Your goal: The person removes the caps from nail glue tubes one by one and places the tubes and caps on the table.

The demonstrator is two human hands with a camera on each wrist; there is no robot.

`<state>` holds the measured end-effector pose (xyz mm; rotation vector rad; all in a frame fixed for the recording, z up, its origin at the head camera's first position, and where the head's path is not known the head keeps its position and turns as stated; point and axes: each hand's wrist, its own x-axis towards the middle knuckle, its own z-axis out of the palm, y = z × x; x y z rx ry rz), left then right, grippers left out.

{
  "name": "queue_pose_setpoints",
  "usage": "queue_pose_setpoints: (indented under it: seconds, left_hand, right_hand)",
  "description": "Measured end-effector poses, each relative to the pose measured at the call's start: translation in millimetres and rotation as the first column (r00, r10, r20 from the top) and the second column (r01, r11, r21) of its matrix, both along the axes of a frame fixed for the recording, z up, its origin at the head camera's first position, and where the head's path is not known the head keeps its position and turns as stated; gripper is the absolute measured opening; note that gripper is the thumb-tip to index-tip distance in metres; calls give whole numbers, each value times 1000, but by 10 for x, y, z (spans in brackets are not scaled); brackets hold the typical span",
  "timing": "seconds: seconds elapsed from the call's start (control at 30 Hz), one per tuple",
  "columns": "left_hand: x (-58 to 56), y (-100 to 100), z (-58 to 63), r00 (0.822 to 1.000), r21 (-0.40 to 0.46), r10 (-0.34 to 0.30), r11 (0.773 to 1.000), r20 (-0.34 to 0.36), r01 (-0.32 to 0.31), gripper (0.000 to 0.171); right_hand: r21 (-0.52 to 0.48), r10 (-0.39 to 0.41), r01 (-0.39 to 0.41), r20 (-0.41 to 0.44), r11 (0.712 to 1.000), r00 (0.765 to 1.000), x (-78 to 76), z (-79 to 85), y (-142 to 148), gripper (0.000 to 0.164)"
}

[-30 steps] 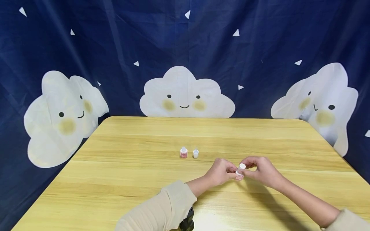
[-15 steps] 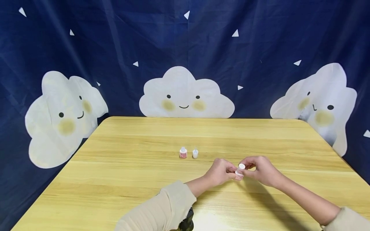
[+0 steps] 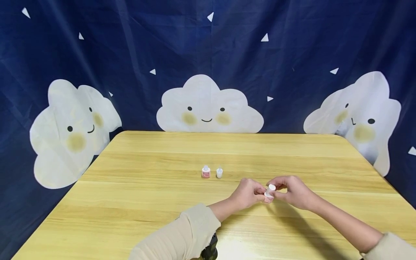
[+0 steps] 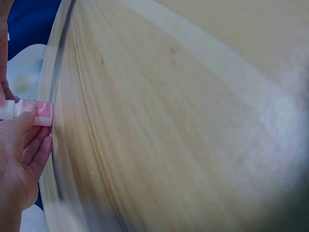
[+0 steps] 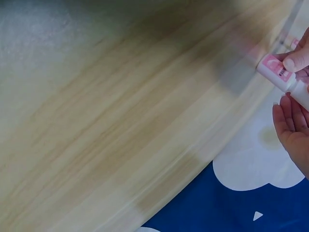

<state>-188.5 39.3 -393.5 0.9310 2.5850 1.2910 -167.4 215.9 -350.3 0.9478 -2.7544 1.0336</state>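
Observation:
A small white bottle with a pink label (image 3: 268, 199) stands upright at the table's right middle. My left hand (image 3: 247, 194) holds it by the body, thumb across the label in the left wrist view, where the bottle (image 4: 43, 113) appears on its side. The fingers of my right hand (image 3: 295, 194) pinch its white cap (image 3: 271, 187). Whether the cap sits tight or loose on the neck, I cannot tell. Farther back and to the left, a second pink-labelled bottle (image 3: 206, 172) is uncapped, with a white cap (image 3: 219, 173) just to its right.
The wooden table (image 3: 146, 213) fills the lower view. Behind it hangs a dark blue curtain (image 3: 286, 57) with white clouds and triangles. A black object (image 3: 210, 249) shows partly beneath the left sleeve.
Both hands stay at the bottle with nearly the same grip. The cap and the right fingers shift very slightly to the left. The second bottle and its cap are still.

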Motion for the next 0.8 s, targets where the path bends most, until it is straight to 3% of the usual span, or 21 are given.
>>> queue_pose_setpoints:
  seconds: [0.37,0.8]
  left_hand:
    - [-4,-1,-5,1000,8,0,1000,15,0,17]
    - [-18,-1,-20,1000,7,-6,1000,-7,6,19]
  right_hand:
    - [-70,-148,146,-26,987,989,23,-88,-52,6]
    - [-41,-88,87,-12,995,996,0,-34,-46,4]
